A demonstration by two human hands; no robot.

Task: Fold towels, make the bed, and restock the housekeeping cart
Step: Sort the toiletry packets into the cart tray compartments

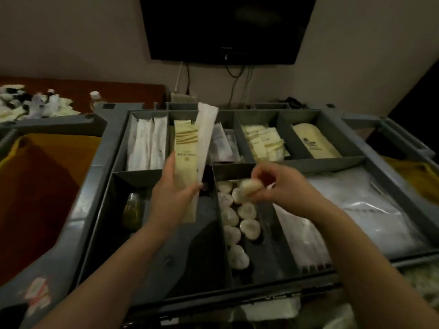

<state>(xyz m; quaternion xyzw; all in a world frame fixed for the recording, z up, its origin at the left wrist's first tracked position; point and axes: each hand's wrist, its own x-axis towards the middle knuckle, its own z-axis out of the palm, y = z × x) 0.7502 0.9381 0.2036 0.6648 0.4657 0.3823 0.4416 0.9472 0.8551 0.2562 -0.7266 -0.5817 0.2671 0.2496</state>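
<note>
Head view. Dim room, with a pale far wall, a dark television (225,27) mounted high on it and cables (235,77) hanging below. Far left, a red-brown surface (123,91) strewn with loose sachets (35,103).

In the near middle, the grey housekeeping cart (95,186), its top tray split by dividers into compartments. Orange-brown cloth (42,186) bagged at the cart's left edge. Tight space between the tray walls, open room only above them.

Left hand (175,193) over the middle of the tray, fingers curled round a cream packet (185,148) and a white packet (206,129), both upright. Right hand (282,184) just right of it, fingertips pinching a round white soap (249,186) above the row of soaps (237,219) in the near middle compartment. Small yellowish bottle (133,210) near left, clear plastic bags (368,205) near right.

Brown stripes and a line of print on the cream packet, a dark logo on a cream pouch (313,141) far right: neither legible.
</note>
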